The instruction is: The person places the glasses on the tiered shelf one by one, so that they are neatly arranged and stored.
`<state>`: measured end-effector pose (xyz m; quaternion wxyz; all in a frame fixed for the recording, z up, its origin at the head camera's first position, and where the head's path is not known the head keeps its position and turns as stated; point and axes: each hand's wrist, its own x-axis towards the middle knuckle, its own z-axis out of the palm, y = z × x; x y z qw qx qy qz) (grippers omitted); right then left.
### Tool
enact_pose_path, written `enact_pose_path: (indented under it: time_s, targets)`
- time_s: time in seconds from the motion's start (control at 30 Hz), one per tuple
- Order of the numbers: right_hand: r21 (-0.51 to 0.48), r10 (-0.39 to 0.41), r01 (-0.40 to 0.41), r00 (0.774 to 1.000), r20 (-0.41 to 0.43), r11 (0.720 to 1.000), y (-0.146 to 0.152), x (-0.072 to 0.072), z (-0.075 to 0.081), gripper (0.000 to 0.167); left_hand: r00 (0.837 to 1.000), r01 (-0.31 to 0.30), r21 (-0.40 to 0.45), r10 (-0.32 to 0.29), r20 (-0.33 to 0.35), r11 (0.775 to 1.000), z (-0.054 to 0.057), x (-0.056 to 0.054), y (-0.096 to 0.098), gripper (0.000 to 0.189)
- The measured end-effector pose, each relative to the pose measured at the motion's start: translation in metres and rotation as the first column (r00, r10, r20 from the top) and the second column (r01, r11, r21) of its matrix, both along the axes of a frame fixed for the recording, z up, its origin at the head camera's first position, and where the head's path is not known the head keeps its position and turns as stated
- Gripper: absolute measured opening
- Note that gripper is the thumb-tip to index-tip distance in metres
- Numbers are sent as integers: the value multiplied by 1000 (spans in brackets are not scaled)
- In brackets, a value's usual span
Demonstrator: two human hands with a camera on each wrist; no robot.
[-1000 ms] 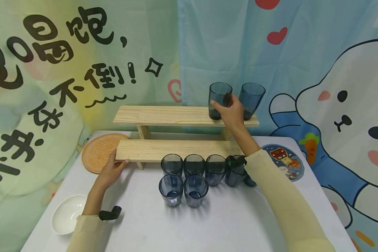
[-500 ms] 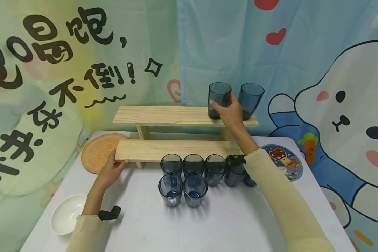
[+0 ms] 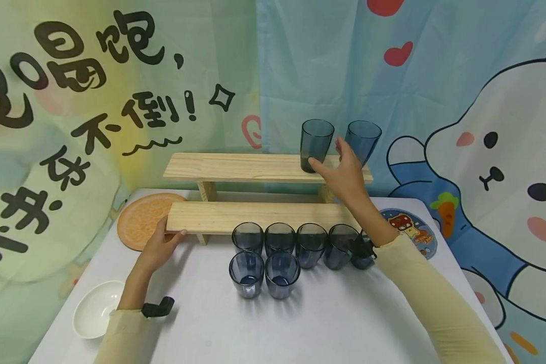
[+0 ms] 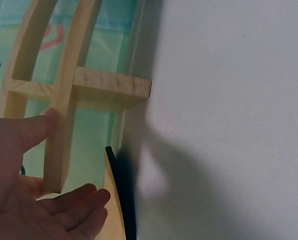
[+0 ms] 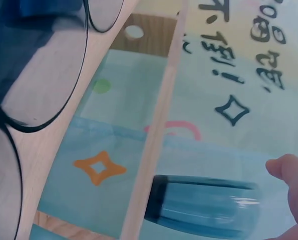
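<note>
My left hand (image 3: 158,248) holds the left end of the lower plank of a two-tier wooden shelf (image 3: 209,216). In the left wrist view, the thumb and index finger pinch that plank (image 4: 63,135), while the other fingers hang loose. Two blue-tinted drinking glasses stand upright at the right of the upper plank, a left glass (image 3: 316,146) and a right glass (image 3: 363,137). My right hand (image 3: 346,174) is just right of the left glass, thumb and fingers spread. The right wrist view has the thumb (image 5: 289,172) apart from that glass (image 5: 209,205).
Several more tinted glasses (image 3: 282,275) stand in two rows before the lower plank. An orange round mat (image 3: 138,227) lies at the left, with a white bowl (image 3: 97,311) nearer. A blue patterned round mat (image 3: 411,230) is at the right, partly behind the right arm.
My right hand has let go of the left glass on the upper plank and drawn back to the right. That glass stays in place. The left hand has not moved.
</note>
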<state>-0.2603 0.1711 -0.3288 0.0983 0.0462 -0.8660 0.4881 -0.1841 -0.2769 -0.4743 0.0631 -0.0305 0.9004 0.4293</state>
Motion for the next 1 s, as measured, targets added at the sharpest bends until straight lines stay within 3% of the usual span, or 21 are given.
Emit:
enact_pose_path:
  time_s: [0.13,0.23,0.43,0.6,0.77,1.0]
  targets:
    - [-22,49,-49,999,-8,999,8,28,0,94,1000,-17,-25,17,0,1000,1,-2,-1,88]
    - [-53,117,-118,993,-24,992,12,53,-10,82,1000,-21,-26,21,-6,999,1,-3,0,88]
    - [-48,203,-202,979,11,978,4,117,-54,59,999,-35,-11,35,-16,999,2,-4,1,87]
    - [-49,240,-237,968,79,970,-6,157,-93,67,998,-56,-11,56,-23,998,4,-3,1,89]
    - [-44,256,-253,960,116,967,-12,175,-119,80,998,-60,-11,59,-35,998,4,-3,1,90]
    - [-97,280,-268,949,146,959,-21,177,-146,94,996,-68,-8,67,-57,998,2,-4,1,86]
